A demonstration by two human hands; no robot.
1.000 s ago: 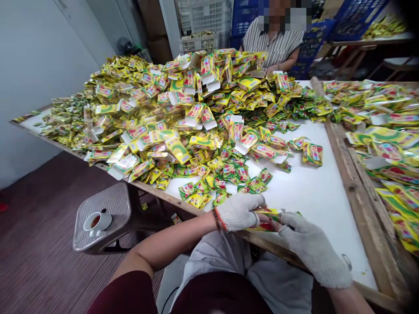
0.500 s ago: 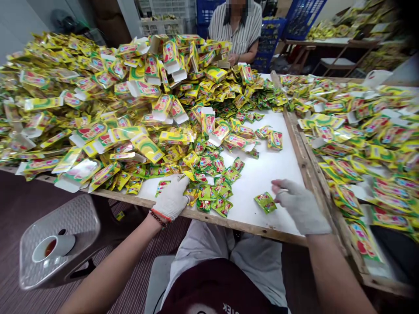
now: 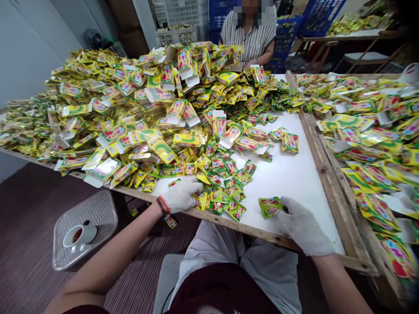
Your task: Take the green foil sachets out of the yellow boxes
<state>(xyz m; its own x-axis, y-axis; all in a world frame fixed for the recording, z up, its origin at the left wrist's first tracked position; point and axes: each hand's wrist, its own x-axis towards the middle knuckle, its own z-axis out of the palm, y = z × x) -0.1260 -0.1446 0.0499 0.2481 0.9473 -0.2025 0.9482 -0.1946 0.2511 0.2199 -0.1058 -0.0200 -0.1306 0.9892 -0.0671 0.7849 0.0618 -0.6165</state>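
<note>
My left hand [image 3: 183,194], in a white knit glove, rests at the near edge of a heap of small green and yellow sachets [image 3: 225,183], its fingers curled over a few of them. My right hand [image 3: 299,224], gloved too, pinches a single green sachet [image 3: 270,206] that lies flat on the white table top [image 3: 294,174]. Behind the sachets rises a big pile of yellow cartons [image 3: 147,109], some with open white flaps.
A wooden rail [image 3: 322,161] divides this table from another carton pile [image 3: 369,126] on the right. A person in a striped shirt [image 3: 250,37] sits opposite. A grey plastic stool [image 3: 81,226] with a cup [image 3: 78,234] stands at my left. Blue and white crates stand behind.
A second ago both hands held a carton together at the table edge. They have since parted: the left went to the sachet heap, the right now pinches one loose sachet.
</note>
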